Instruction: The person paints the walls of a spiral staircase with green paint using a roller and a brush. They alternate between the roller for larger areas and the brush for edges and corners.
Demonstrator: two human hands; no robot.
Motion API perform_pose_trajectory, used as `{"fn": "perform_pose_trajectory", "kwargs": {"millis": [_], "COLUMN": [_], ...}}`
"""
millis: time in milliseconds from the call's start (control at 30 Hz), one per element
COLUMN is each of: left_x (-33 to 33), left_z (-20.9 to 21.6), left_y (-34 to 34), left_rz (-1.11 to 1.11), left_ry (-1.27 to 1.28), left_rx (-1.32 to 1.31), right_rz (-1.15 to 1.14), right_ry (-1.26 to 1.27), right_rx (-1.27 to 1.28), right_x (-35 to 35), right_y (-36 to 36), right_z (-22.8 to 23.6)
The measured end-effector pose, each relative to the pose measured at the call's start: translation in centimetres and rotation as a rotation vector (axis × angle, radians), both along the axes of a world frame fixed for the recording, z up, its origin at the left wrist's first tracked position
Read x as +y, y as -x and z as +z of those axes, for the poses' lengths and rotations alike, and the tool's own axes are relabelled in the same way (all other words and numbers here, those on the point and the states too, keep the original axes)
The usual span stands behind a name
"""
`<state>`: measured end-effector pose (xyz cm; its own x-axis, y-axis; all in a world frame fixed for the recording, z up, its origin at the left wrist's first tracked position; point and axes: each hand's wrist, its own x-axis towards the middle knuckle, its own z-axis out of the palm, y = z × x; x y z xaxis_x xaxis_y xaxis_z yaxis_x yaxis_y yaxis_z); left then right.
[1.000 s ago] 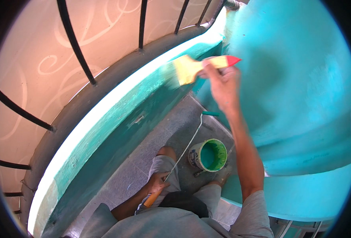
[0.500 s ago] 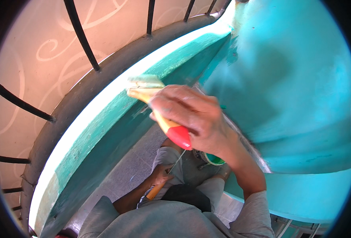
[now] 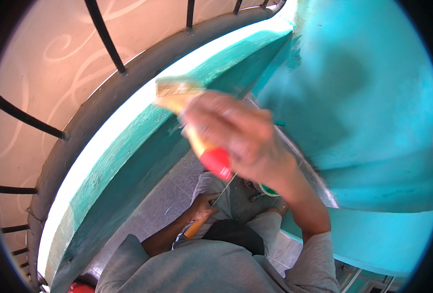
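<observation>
My right hand (image 3: 236, 132), smeared by motion, is closed around a paintbrush (image 3: 215, 162) with a yellow and red handle. The brush head is blurred and lies over the bright top edge of a curved teal ledge (image 3: 106, 173); I cannot tell whether the bristles touch it. Lower down, near my left thigh, my left hand (image 3: 204, 207) is wrapped around a tool with an orange handle (image 3: 195, 228) and a thin metal shaft that slants up to the right. The shaft's upper end passes behind the brush handle and right hand.
Dark metal railing bars (image 3: 106, 36) rise from a curved grey rail (image 3: 92, 105) beyond the ledge. A smooth turquoise wall (image 3: 373, 122) stands to the right. Below my right forearm is a partly hidden bucket (image 3: 270, 190) with green inside. Grey tiles (image 3: 150, 210) cover the floor.
The view has shifted slightly, so ledge and railing appear higher. The paintbrush is tilted a little differently, its red end swung left. My left hand keeps its hold on the orange-handled tool.
</observation>
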<state>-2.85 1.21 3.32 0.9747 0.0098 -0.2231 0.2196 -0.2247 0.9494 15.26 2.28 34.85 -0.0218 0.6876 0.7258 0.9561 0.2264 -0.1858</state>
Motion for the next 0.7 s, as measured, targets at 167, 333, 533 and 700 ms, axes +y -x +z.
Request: {"fn": "perform_pose_trajectory", "kwargs": {"millis": [167, 333, 533, 700], "left_x": [-0.2, 0.2, 0.5, 0.8], "left_z": [0.1, 0.0, 1.0, 0.5], "left_y": [0.1, 0.0, -0.3, 0.4], "left_rz": [-0.023, -0.028, -0.057, -0.021], "left_ry": [0.009, -0.016, -0.029, -0.028], "left_rx": [0.070, 0.138, 0.130, 0.096], "right_rz": [-0.204, 0.007, 0.228, 0.176], "right_ry": [0.069, 0.114, 0.037, 0.020], "right_rx": [-0.072, -0.055, 0.288, 0.675], "right_x": [0.2, 0.5, -1.3, -1.1], "right_y": [-2.8, 3.6, 7.9, 1.7], "right_z": [-0.3, -0.5, 0.9, -0.9]}}
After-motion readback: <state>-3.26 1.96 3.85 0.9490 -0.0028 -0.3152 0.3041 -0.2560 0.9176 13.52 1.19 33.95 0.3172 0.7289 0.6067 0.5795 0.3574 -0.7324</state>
